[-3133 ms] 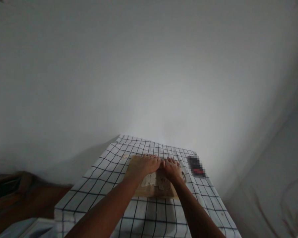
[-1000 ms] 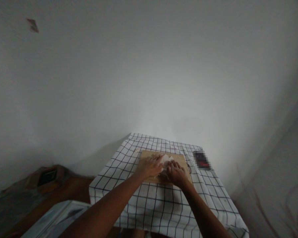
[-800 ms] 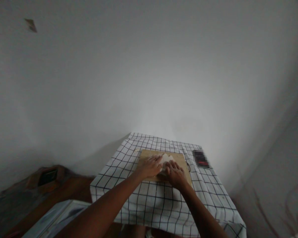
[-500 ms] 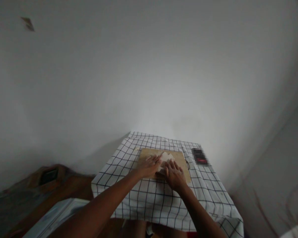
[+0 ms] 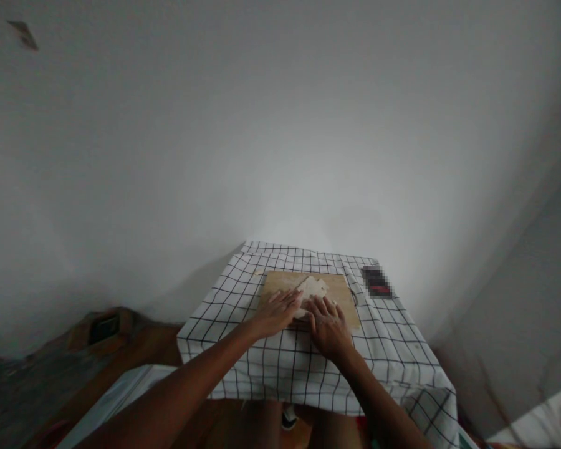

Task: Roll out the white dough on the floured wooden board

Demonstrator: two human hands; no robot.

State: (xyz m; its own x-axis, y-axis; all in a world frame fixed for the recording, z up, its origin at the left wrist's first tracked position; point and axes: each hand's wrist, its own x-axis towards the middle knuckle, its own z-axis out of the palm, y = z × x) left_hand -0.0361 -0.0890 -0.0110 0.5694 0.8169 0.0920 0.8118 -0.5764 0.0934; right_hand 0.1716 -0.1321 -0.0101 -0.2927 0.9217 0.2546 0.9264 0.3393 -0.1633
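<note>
Board (image 5: pixel 341 285), dough (image 5: pixel 314 287) between left and right fingers (image 5: pixel 287 301)

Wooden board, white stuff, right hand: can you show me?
Wooden board (image 5: pixel 341 292), head view: bare wood toward its right side.
White stuff (image 5: pixel 313 287), head view: its uncovered far part.
Right hand (image 5: pixel 330 325), head view: back of hand.

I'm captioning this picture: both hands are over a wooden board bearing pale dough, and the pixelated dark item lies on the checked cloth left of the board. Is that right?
Not quite: in the head view, the pixelated dark item lies on the checked cloth right of the wooden board. The rest holds.
</note>
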